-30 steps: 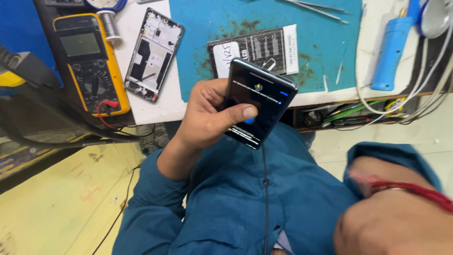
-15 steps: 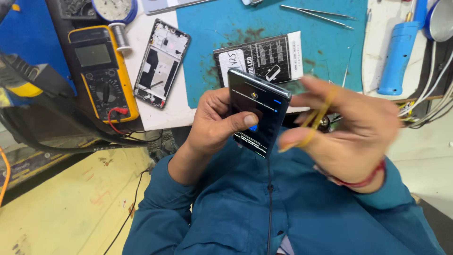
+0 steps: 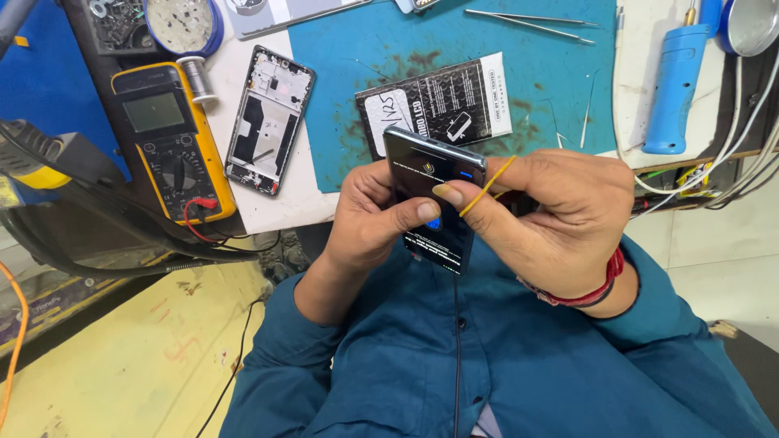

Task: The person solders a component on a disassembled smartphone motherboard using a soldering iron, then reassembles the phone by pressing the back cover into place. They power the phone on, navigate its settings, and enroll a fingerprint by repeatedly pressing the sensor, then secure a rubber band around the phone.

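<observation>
My left hand (image 3: 369, 219) grips a dark smartphone (image 3: 426, 174) over my lap, thumb pressed on its lit screen. A thin cable runs down from the phone's lower end. My right hand (image 3: 560, 215) is beside the phone on the right, with a yellow rubber band (image 3: 488, 185) stretched across its fingers, one finger touching the phone's upper face.
The bench ahead holds a teal mat (image 3: 454, 49), a black parts packet (image 3: 442, 105), a bare phone frame (image 3: 268, 118), a yellow multimeter (image 3: 166, 138), tweezers (image 3: 527, 18), a blue tool (image 3: 673, 85) and a solder spool (image 3: 197, 79). White cables hang at right.
My right hand has come up from the lower right with the yellow rubber band and now sits against the phone. The left hand keeps holding the phone.
</observation>
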Demonstrator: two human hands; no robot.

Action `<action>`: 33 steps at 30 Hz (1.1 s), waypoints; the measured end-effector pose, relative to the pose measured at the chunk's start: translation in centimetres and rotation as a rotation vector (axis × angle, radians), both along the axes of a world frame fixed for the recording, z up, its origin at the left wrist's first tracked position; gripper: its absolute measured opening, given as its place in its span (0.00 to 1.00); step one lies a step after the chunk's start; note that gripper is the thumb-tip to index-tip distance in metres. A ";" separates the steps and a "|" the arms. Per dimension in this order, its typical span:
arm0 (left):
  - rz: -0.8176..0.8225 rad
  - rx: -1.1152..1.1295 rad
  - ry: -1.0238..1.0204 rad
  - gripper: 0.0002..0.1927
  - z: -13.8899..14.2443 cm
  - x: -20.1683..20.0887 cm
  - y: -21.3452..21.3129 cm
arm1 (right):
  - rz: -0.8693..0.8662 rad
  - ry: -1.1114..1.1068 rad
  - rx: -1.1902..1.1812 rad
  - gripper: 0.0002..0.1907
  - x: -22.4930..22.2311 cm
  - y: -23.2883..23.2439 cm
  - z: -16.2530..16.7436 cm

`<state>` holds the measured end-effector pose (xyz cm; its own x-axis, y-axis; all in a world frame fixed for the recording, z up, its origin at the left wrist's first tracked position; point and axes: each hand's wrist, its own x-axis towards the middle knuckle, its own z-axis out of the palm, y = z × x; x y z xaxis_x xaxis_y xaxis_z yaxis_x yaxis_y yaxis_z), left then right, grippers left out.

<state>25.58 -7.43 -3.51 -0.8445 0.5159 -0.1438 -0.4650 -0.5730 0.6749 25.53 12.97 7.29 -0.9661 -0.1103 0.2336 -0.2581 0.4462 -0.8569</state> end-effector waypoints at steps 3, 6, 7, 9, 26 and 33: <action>-0.002 0.008 0.000 0.13 0.0 0.0 0.1 | 0.000 -0.005 -0.005 0.08 0.1 0.1 -0.1; -0.007 0.008 0.002 0.12 0.1 0.0 0.1 | -0.002 -0.002 -0.003 0.08 0.1 0.1 0.0; -0.008 0.010 0.000 0.12 0.1 -0.1 0.1 | -0.001 -0.004 -0.007 0.08 0.0 0.1 0.0; -0.011 0.015 -0.003 0.12 0.2 -0.1 0.1 | 0.002 -0.007 -0.015 0.08 0.0 0.0 0.1; 0.019 -0.011 -0.004 0.11 0.2 0.0 0.2 | 0.014 -0.034 -0.098 0.09 -0.2 0.2 0.1; 0.032 -0.071 0.014 0.12 0.8 0.3 0.2 | -0.021 -0.063 -0.166 0.09 0.4 0.1 -0.7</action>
<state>25.87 -7.19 -2.68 -0.8624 0.4778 -0.1674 -0.4378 -0.5377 0.7206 25.93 13.06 6.55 -0.9810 -0.0551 0.1858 -0.1937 0.3021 -0.9334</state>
